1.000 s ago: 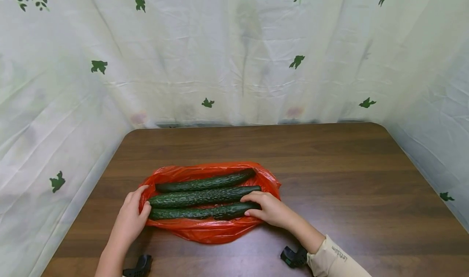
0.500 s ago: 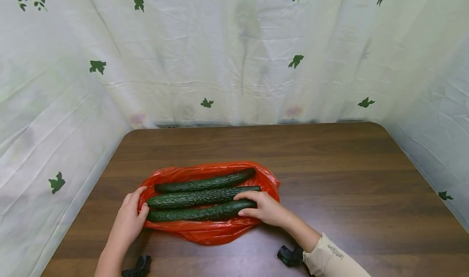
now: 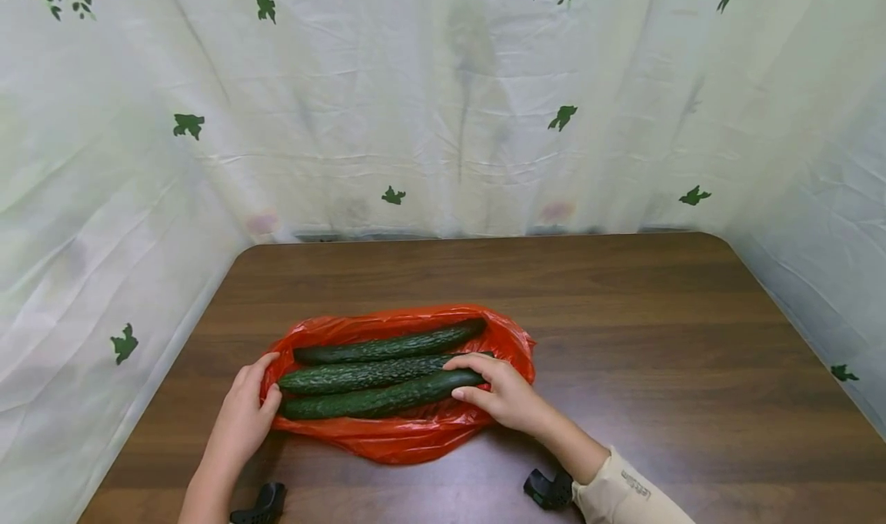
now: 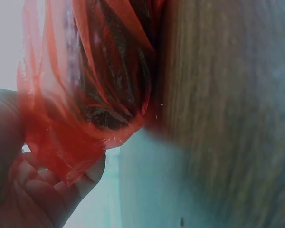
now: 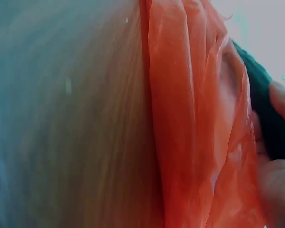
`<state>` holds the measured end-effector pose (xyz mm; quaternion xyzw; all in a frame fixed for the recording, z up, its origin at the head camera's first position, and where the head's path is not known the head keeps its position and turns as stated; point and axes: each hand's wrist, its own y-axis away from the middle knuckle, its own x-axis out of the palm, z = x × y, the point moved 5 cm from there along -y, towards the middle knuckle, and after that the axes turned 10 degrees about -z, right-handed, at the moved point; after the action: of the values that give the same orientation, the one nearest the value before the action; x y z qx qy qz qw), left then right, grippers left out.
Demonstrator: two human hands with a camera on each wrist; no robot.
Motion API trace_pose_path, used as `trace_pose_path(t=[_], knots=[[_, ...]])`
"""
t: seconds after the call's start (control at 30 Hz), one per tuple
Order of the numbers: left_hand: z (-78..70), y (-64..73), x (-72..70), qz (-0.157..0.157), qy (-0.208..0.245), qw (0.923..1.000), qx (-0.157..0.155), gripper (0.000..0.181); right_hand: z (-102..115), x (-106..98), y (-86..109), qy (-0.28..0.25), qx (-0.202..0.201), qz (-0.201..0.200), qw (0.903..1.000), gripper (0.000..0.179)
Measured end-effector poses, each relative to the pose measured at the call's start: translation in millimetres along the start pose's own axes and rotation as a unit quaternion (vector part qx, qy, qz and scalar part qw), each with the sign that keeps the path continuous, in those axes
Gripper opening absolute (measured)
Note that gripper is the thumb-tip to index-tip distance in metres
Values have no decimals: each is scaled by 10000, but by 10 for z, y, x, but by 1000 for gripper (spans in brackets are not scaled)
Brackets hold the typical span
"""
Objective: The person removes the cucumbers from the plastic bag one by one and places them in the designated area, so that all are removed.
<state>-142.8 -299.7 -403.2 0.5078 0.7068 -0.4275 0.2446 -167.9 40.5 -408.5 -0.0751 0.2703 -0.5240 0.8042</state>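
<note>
Three long dark-green cucumbers lie side by side in an opened red plastic bag (image 3: pixel 388 441). The back cucumber (image 3: pixel 391 346) and the middle cucumber (image 3: pixel 367 375) rest there. At the bag's left end, my left hand (image 3: pixel 244 412) pinches the plastic between thumb and fingers; the left wrist view shows the gathered bag corner (image 4: pixel 66 156) there. My right hand (image 3: pixel 508 393) grips the right end of the front cucumber (image 3: pixel 374 401), thumb on the near side and fingers across the far side. That end is raised slightly and partly hidden by the hand.
The brown wooden table (image 3: pixel 623 339) carries the bag near its front left. A pale curtain (image 3: pixel 443 124) with green bird prints encloses the back and sides. Black wrist devices (image 3: pixel 548 489) sit below both forearms.
My right hand has shifted slightly left along the front cucumber and closed around it. Its right end has risen a little from the bag. The left hand stays nearly still.
</note>
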Motion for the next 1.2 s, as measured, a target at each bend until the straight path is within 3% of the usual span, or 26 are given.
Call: trace_pose_path(t=[0.3, 0.57, 0.7, 0.9, 1.1, 1.2], knots=[[2, 7, 2, 55, -7, 10000, -59, 42, 387, -253, -2, -476, -110, -244, 9985, 29], [9, 5, 11, 144, -12, 9998, -124, 44, 321, -557, 64, -924, -497, -442, 9935, 34], [9, 11, 18, 230, -22, 9996, -187, 44, 287, -778, 137, -887, -357, -572, 9938, 35], [15, 12, 18, 188, -41, 9997, -136, 45, 313, -1121, 285, -706, -460, -873, 9926, 36], [19, 14, 16, 96, -53, 9999, -67, 44, 324, -1411, 427, -260, -41, -1260, 9917, 35], [19, 12, 17, 107, -61, 9999, -77, 44, 338, -1542, 482, -243, -65, -1456, 9890, 36]])
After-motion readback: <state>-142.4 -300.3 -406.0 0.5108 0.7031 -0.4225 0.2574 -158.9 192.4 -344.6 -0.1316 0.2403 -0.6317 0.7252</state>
